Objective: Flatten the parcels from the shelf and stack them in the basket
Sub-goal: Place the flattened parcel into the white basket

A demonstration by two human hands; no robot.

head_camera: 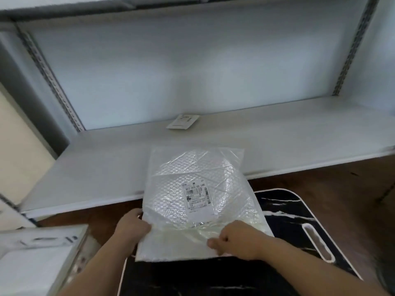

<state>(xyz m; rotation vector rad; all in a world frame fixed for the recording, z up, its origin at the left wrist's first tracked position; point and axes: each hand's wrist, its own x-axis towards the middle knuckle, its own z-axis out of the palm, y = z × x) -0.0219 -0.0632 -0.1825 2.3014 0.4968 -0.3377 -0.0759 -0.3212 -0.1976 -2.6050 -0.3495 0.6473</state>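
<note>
A clear bubble-wrap parcel [196,195] with a white shipping label lies half on the white shelf [299,137] and half out over a black marbled board [284,210]. My left hand [132,227] grips its near left edge. My right hand [233,242] pinches the near edge on the right, fingers curled on the plastic. A small flat white parcel [183,121] lies farther back on the shelf. A white basket [79,251] stands at the lower left, with white parcels inside.
The black board with white veins and a handle slot [316,242] lies on a brown wooden floor [320,182] below the shelf. Slotted metal uprights [51,82] frame the shelf. Another shelf board [128,5] runs overhead.
</note>
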